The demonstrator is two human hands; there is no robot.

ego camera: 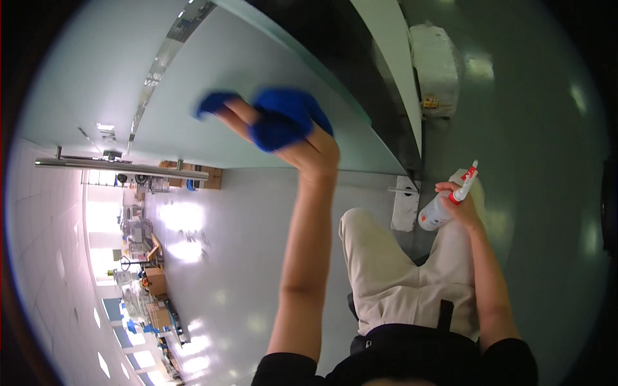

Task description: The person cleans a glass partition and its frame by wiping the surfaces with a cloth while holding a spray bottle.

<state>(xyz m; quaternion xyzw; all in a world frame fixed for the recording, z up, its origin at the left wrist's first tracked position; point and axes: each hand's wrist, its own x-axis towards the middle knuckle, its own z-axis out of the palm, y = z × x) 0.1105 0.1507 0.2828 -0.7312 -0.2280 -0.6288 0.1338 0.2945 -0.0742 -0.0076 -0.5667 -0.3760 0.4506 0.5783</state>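
Observation:
A blue cloth [285, 118] is bunched in my left hand [309, 152], which is raised against a frosted glass door or panel [212, 62]; cloth and fingers are blurred. Two fingers show between folds of the cloth. Down at the right, my right hand [461, 207] is wrapped around a white spray bottle [433, 212] with a red and white trigger head, resting near my knee. The bottle's nozzle points up and away from me.
A long metal door handle [120, 169] sticks out at the left. A white metal plate [404, 207] lies at the panel's lower corner. A plastic-wrapped white package [436, 72] sits on the floor beyond. Cardboard boxes [158, 313] and equipment stand far left.

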